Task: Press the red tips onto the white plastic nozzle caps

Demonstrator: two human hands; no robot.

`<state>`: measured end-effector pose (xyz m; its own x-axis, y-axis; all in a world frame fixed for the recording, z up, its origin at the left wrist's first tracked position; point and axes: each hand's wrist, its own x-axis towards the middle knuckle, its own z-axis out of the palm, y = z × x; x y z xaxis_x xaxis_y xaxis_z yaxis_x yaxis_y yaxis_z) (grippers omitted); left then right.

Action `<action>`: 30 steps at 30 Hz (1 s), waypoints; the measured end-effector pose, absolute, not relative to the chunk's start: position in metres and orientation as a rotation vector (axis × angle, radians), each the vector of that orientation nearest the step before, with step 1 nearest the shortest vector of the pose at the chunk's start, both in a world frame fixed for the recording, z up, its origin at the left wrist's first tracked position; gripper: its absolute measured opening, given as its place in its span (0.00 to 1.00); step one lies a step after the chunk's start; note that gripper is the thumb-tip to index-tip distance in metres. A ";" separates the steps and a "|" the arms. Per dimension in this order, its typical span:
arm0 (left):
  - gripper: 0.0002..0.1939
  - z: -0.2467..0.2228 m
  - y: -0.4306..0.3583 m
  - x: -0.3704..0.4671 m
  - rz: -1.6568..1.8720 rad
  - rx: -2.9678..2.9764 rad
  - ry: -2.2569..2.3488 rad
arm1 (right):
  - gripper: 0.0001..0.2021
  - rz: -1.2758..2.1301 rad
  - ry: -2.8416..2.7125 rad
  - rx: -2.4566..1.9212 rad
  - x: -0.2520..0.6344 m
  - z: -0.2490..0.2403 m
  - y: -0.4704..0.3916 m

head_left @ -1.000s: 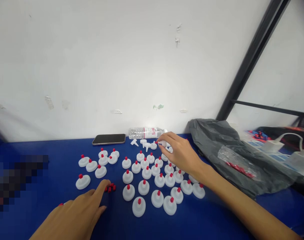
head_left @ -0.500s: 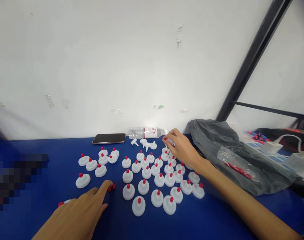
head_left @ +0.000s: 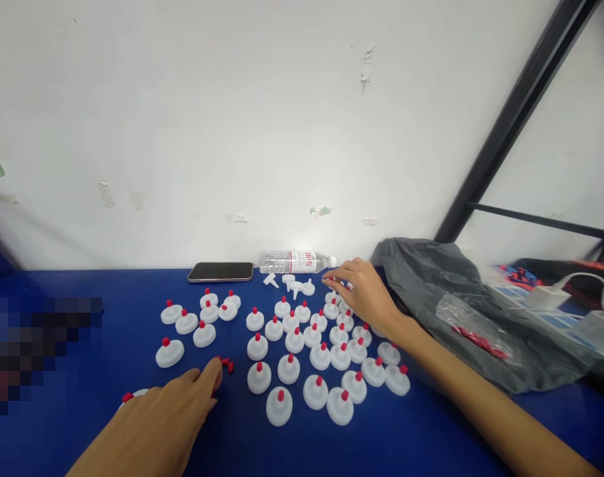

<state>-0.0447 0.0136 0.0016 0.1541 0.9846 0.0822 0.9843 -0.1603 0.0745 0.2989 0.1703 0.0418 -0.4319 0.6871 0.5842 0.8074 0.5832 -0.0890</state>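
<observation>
My right hand (head_left: 361, 290) reaches over the back right of the group, its thumb and finger pinched on a small red cap (head_left: 330, 279). White spout lids (head_left: 332, 309) with red caps stand below that hand, and its palm hides some of them. At the lower left is my left hand (head_left: 170, 414), its index finger bent down near the thumb. What lies between those fingertips is hidden. Small loose red caps (head_left: 230, 367) lie just beyond this index finger. A lid (head_left: 142, 392) is partly covered by the left hand. Several uncapped white spout lids (head_left: 296, 287) lie tipped over near the bottle.
A clear plastic bottle (head_left: 302, 262) lies along the wall, with a phone (head_left: 220, 271) to its left. On the right, a grey plastic bag (head_left: 421, 265) carries a clear pouch (head_left: 475, 331) of red caps. A power strip (head_left: 550, 301) sits beyond it.
The view has shifted slightly. My left index finger has drawn back and bent down toward the thumb beside the loose red caps. My right hand stays at nearly the same spot, still pinching.
</observation>
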 end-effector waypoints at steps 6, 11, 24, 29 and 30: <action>0.35 -0.007 0.012 -0.049 -0.184 2.356 2.004 | 0.08 -0.246 -2.287 -1.222 0.299 0.038 0.174; 0.33 -0.013 0.011 -0.052 -0.156 2.318 2.043 | 0.11 -0.242 -2.296 -1.248 0.301 0.035 0.178; 0.29 -0.011 0.012 -0.048 -0.233 2.276 2.073 | 0.10 -0.188 -2.345 -1.268 0.298 0.049 0.167; 0.27 0.003 0.013 -0.042 -0.312 2.194 2.069 | 0.11 -0.144 -2.376 -1.265 0.299 0.048 0.167; 0.28 0.007 0.013 -0.041 -0.339 2.184 2.056 | 0.13 -0.139 -2.368 -1.257 0.299 0.048 0.167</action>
